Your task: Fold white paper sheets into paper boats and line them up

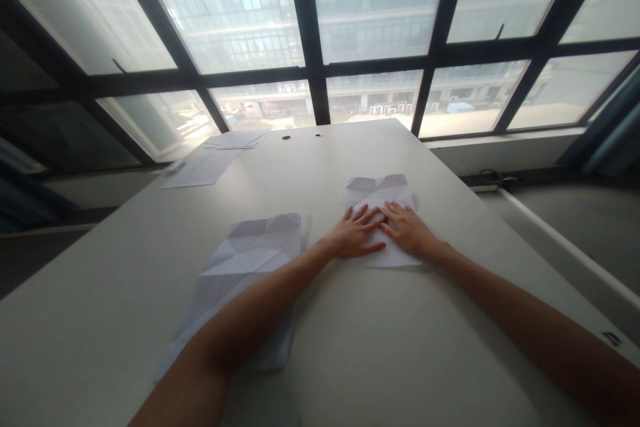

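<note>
One white paper (400,255), creased, far edge folded, under left hand (356,233), right hand (406,229).

An office, seemingly — white table (380,327), tall windows (375,0).

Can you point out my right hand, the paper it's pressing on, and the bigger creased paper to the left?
Right hand (409,231): head view, back of the hand.
Paper under it (377,193): head view, upper part.
Bigger creased paper (270,243): head view, upper part.
</note>
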Available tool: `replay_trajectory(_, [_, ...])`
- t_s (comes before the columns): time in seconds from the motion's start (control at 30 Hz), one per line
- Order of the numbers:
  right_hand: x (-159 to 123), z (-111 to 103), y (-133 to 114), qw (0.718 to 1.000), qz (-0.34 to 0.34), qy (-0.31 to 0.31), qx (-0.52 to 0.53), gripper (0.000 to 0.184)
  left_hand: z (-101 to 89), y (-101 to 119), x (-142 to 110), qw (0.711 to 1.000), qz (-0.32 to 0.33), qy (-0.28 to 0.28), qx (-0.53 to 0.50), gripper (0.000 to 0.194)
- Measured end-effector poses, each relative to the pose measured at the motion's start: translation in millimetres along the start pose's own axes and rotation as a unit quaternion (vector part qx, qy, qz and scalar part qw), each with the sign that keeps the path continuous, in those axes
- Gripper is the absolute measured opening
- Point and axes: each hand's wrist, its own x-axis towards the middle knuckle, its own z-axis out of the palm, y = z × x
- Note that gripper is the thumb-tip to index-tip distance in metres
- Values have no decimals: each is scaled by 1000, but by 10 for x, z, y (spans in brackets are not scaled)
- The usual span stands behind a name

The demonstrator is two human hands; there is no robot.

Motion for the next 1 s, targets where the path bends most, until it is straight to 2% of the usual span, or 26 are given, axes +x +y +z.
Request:
replay_trajectory(0.13, [21,13,81,1000,9,-1,-8,53,8,-2,6,1000,-3,-3,3,77])
replay_trajectory(0.27, [17,43,109,999,36,24,-21,53,19,-6,10,1000,-3,0,5,78])
replay_trajectory(0.37, [31,67,174,996,75,31,-36,53,26,-7,12,1000,-4,0,2,77])
replay_trajectory(0.53, [91,104,419,985,159,45,-53,54,14,-6,13,1000,-5,-11,-1,78])
replay_trajectory(0.67, [99,110,509,980,176,76,-56,54,-10,0,15,1000,-10,-20,-4,78])
replay_trajectory(0.77, [93,74,464,974,172,137,-57,54,-23,1,15,1000,-11,-23,-3,78])
replay_trajectory(0.87, [95,26,376,975,131,177,-30,54,-26,-3,16,1000,-8,-22,-3,78])
replay_trajectory(0.93, [93,10,316,984,81,160,-10,54,-23,-8,18,1000,-2,-18,-3,77])
replay_trajectory(1.0, [86,12,266,994,31,106,-3,54,-16,-11,21,1000,2,-11,-1,76])
